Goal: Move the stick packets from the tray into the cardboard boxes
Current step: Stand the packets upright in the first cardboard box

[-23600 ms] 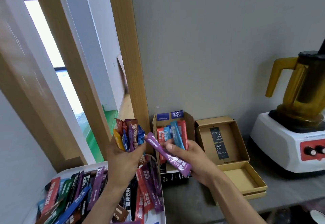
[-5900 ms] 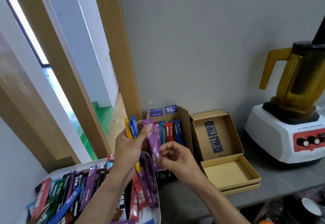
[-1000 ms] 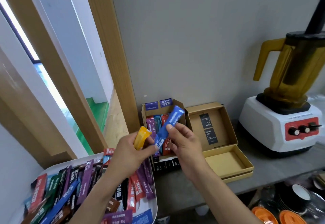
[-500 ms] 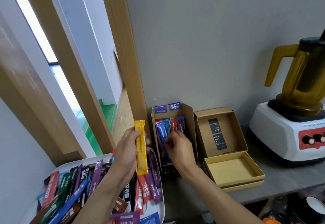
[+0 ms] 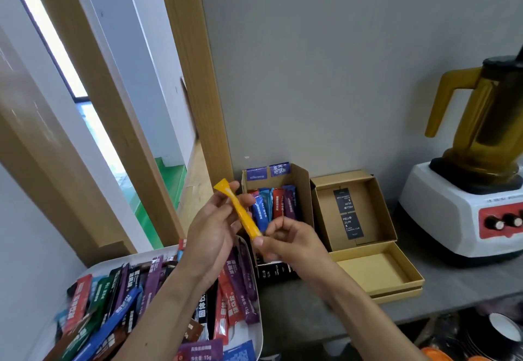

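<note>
An orange stick packet (image 5: 240,212) slants between my hands in front of the left cardboard box (image 5: 304,188). My left hand (image 5: 210,233) holds its upper part with thumb and fingers. My right hand (image 5: 285,240) pinches its lower end. That box holds several upright packets (image 5: 273,205) in blue, red and purple. Below my arms lies the white tray (image 5: 256,329), piled with several coloured stick packets (image 5: 121,301). To the right an open cardboard box (image 5: 368,270) stands with nothing in its base, its lid (image 5: 351,213) leaning back.
A white blender base with an amber jug (image 5: 475,190) stands at the right on the grey counter (image 5: 452,284). A grey wall rises behind the boxes; a wooden frame (image 5: 195,77) stands left of them. Dishes and orange lids show below the counter edge at bottom right.
My right hand left the blue packet in the left box and came back to pinch the lower end of the orange packet. The orange packet now slants instead of standing upright.
</note>
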The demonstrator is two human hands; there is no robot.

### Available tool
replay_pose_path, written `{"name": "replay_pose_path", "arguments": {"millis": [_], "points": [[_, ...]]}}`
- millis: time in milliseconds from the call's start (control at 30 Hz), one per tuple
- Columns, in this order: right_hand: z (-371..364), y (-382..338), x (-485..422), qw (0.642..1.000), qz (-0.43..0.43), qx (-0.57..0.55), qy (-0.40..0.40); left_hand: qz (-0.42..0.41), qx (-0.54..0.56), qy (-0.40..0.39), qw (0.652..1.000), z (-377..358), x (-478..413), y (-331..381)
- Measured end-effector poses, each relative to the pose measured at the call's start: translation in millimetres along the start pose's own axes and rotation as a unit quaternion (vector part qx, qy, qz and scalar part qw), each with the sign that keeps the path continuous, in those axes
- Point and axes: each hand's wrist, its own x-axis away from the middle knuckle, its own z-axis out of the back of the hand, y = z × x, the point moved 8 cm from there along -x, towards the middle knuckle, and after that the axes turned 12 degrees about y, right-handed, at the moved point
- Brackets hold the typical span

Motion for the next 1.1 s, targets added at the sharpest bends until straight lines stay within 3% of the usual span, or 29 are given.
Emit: {"name": "replay_pose_path", "arguments": {"millis": [67, 133, 400, 633, 767, 933, 1100], "points": [[18.5, -0.4, -5.7, 0.995, 0.046, 0.047, 0.079, -0.025, -0.031, -0.001, 0.999, -1.9, 0.9, 3.3], [27.7, 1.7, -7.8, 0.990, 0.066, 0.052, 0.110, -0.045, -0.060, 0.011, 0.997, -0.8, 1.9, 5.2], [28.5, 7.4, 0.1, 0.992, 0.069, 0.057, 0.086, -0.184, -0.224, 0.066, 0.955, 7.0, -0.9, 25.5], [25.8, 8.0, 7.5, 0.970, 0.145, 0.157, 0.115, -0.254, -0.355, 0.030, 0.899, -6.5, -3.8, 27.8], [21.8, 4.6, 1.2, 0.945, 0.167, 0.225, 0.169, -0.234, -0.364, 0.012, 0.901, -10.6, -5.8, 20.6], [21.1, 12.5, -15.7, 0.932, 0.164, 0.271, 0.176, -0.201, -0.347, 0.017, 0.916, -2.6, -7.6, 17.2], [30.3, 47.5, -36.6, 0.924, 0.096, 0.329, 0.172, -0.203, -0.347, 0.087, 0.912, 34.0, 0.0, 28.9]]}}
